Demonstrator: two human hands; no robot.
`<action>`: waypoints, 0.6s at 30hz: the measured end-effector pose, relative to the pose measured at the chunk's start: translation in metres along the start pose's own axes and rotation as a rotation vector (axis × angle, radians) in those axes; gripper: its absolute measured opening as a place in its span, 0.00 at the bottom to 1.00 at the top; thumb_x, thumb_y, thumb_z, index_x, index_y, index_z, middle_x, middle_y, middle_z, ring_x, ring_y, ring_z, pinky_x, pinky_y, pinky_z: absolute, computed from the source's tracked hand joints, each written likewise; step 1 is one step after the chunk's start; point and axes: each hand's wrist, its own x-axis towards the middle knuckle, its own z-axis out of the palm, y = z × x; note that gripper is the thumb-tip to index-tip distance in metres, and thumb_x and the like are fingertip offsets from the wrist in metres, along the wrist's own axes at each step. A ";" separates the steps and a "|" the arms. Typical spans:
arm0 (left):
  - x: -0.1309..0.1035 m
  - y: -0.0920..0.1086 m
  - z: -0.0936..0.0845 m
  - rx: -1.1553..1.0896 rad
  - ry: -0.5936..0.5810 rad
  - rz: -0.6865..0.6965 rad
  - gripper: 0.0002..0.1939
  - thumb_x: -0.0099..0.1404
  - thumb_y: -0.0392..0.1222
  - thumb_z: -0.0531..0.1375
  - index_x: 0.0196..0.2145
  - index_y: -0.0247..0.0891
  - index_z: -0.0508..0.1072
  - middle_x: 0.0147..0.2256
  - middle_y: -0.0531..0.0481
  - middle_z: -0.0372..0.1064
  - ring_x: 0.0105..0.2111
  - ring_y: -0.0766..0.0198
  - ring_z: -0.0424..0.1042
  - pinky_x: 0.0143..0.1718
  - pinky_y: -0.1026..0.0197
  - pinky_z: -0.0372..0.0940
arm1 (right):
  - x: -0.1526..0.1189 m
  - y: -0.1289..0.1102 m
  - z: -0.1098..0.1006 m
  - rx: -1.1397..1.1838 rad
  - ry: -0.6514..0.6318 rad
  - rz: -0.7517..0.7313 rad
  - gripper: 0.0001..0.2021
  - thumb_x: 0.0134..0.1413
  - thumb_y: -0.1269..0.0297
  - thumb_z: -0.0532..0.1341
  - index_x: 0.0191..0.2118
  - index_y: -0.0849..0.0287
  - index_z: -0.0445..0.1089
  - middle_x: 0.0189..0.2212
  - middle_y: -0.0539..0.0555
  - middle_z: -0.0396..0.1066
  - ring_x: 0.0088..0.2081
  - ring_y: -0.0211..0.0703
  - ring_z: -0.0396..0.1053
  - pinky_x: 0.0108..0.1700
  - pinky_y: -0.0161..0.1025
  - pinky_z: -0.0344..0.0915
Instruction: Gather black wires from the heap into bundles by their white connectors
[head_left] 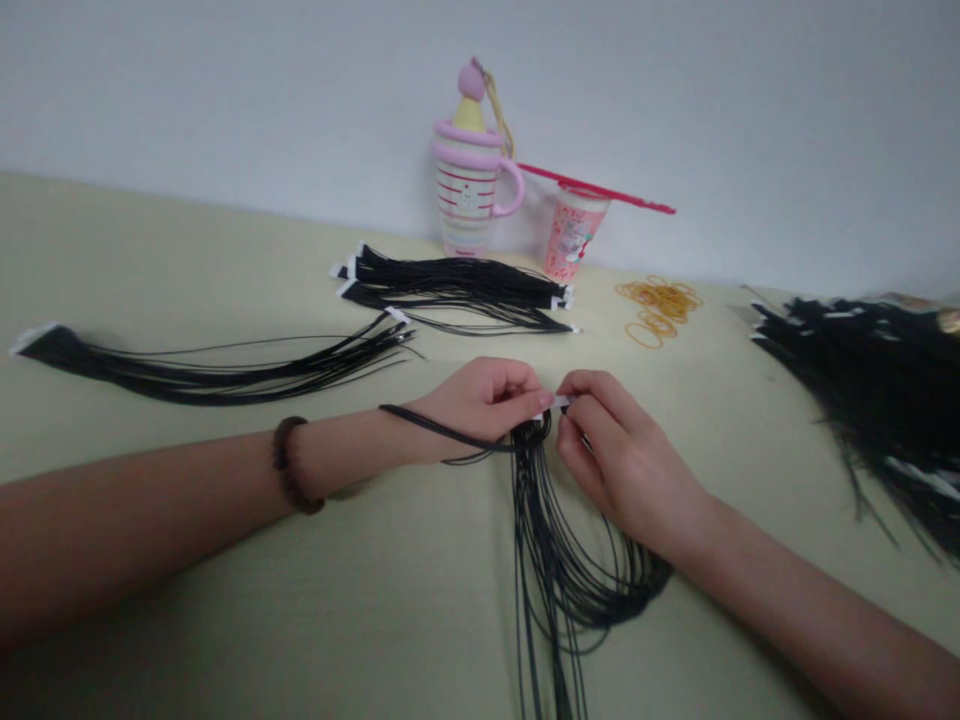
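In the middle of the view my left hand [487,400] is closed, thumb and fingers pinching the white connector end of a black wire bundle [551,540]. Some wires loop back over my left wrist. Facing it, my right hand [626,455] pinches a small white connector [562,401] between thumb and fingers. The two hands are almost touching. From the connectors the thin black wires hang down, some curving right under my right hand and others running past the lower edge of the view. My fingers partly hide where wires and connectors meet.
One black wire bundle [202,375] lies at left; several more [457,285] lie behind my hands. A large wire pile [892,390] covers the right side. Yellow rubber bands [660,300], a pink-rimmed mug [466,190] and a pink cup [574,235] stand or lie near the wall.
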 end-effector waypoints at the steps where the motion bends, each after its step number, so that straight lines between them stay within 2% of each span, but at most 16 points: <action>1: 0.000 0.000 0.000 -0.003 -0.002 -0.001 0.12 0.59 0.43 0.54 0.22 0.34 0.63 0.19 0.58 0.54 0.21 0.73 0.53 0.22 0.68 0.50 | 0.000 0.001 0.000 0.006 0.003 0.003 0.06 0.55 0.75 0.51 0.30 0.64 0.63 0.36 0.63 0.65 0.40 0.46 0.67 0.42 0.43 0.69; 6: -0.002 0.000 0.000 -0.148 0.051 -0.040 0.13 0.60 0.44 0.55 0.22 0.33 0.63 0.20 0.58 0.53 0.21 0.74 0.51 0.22 0.69 0.48 | -0.002 0.006 -0.004 0.003 0.083 0.011 0.02 0.53 0.73 0.55 0.31 0.65 0.64 0.41 0.65 0.65 0.43 0.46 0.66 0.45 0.42 0.67; 8: -0.003 -0.002 0.001 -0.311 0.098 -0.077 0.12 0.60 0.43 0.55 0.24 0.32 0.64 0.21 0.57 0.54 0.22 0.74 0.52 0.23 0.69 0.48 | -0.003 0.003 -0.008 -0.064 0.140 -0.016 0.05 0.51 0.72 0.58 0.35 0.66 0.65 0.47 0.68 0.63 0.49 0.51 0.64 0.48 0.45 0.66; 10: -0.002 -0.004 0.000 -0.515 0.134 -0.108 0.10 0.59 0.41 0.56 0.26 0.32 0.65 0.22 0.56 0.57 0.22 0.74 0.54 0.24 0.69 0.50 | -0.003 -0.002 -0.014 -0.071 0.145 -0.102 0.08 0.51 0.72 0.58 0.39 0.67 0.65 0.48 0.67 0.63 0.50 0.51 0.62 0.50 0.46 0.64; 13: 0.001 -0.008 -0.005 -0.732 0.150 -0.148 0.06 0.57 0.37 0.59 0.27 0.31 0.66 0.23 0.55 0.61 0.22 0.74 0.59 0.25 0.69 0.54 | -0.004 -0.009 -0.017 -0.011 0.027 -0.359 0.05 0.54 0.74 0.55 0.37 0.65 0.67 0.39 0.60 0.70 0.44 0.46 0.66 0.49 0.43 0.65; 15: 0.004 -0.010 -0.011 -0.787 0.174 -0.181 0.05 0.55 0.36 0.60 0.27 0.31 0.67 0.23 0.55 0.63 0.22 0.74 0.60 0.25 0.69 0.55 | -0.007 -0.006 -0.015 -0.028 -0.063 -0.456 0.06 0.55 0.75 0.53 0.32 0.64 0.68 0.32 0.57 0.70 0.37 0.44 0.68 0.42 0.41 0.67; 16: 0.005 -0.012 -0.014 -0.793 0.181 -0.189 0.05 0.54 0.35 0.61 0.28 0.30 0.68 0.23 0.54 0.64 0.22 0.74 0.60 0.25 0.69 0.55 | -0.008 -0.001 -0.013 -0.049 -0.099 -0.451 0.08 0.55 0.75 0.53 0.30 0.64 0.68 0.30 0.57 0.70 0.34 0.43 0.68 0.38 0.41 0.68; 18: 0.007 -0.015 -0.019 -0.790 0.171 -0.177 0.06 0.53 0.35 0.62 0.29 0.30 0.69 0.25 0.53 0.65 0.23 0.74 0.61 0.26 0.69 0.56 | -0.011 0.015 -0.008 -0.056 -0.165 -0.342 0.09 0.55 0.75 0.51 0.29 0.64 0.67 0.28 0.57 0.68 0.30 0.41 0.66 0.33 0.39 0.67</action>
